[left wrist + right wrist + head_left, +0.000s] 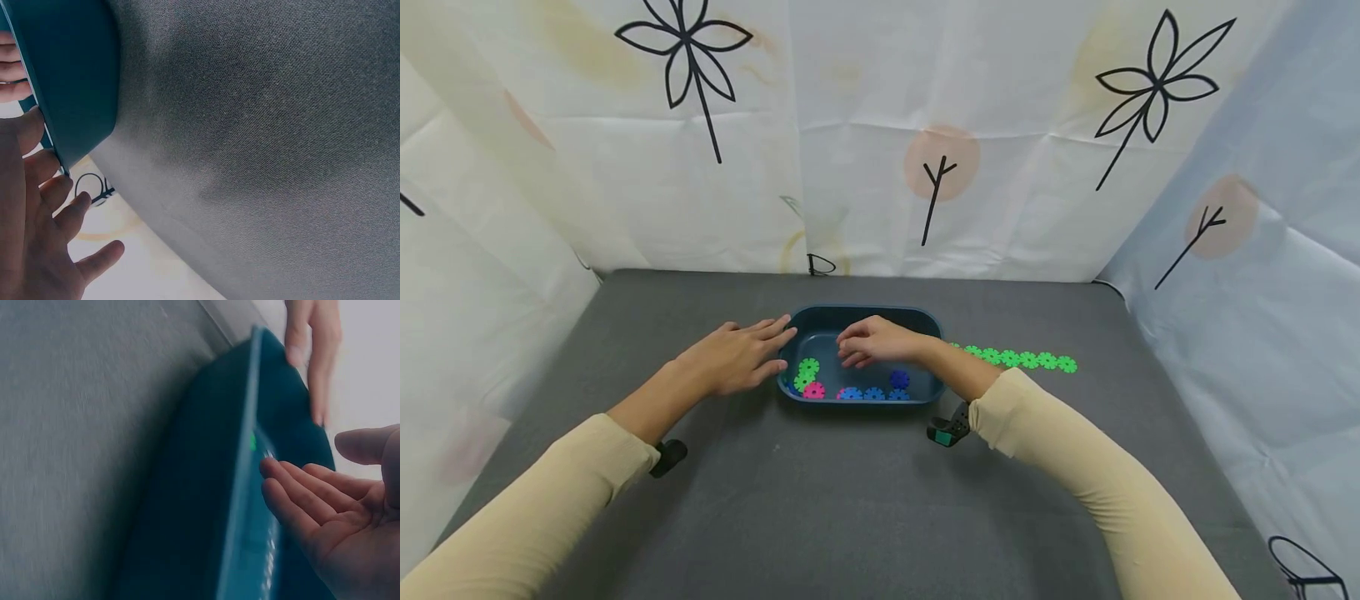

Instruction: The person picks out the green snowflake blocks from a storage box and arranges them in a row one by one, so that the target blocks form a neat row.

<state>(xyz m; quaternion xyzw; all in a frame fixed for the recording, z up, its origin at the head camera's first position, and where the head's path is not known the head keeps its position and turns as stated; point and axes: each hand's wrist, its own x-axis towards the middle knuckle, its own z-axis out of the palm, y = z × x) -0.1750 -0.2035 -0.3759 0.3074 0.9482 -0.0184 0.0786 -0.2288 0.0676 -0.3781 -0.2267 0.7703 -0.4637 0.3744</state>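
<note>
A dark blue-teal tray [865, 312] stands on the table with small notched discs inside. Green discs [807, 367] and a pink disc [813, 390] lie at its left end; several blue discs [874, 393] are along the near side. My left hand [737, 358] has its fingers extended at the tray's left rim, fingertips right at the edge in the left wrist view. Over the tray's inside is my right hand [880, 342], palm showing in the right wrist view, fingers loosely bent and nothing held.
To the right of the tray a row of linked green discs [1028, 360] lies on the grey table [820, 508], partly hidden by my right forearm. White patterned cloth [865, 192] hangs behind and on both sides.
</note>
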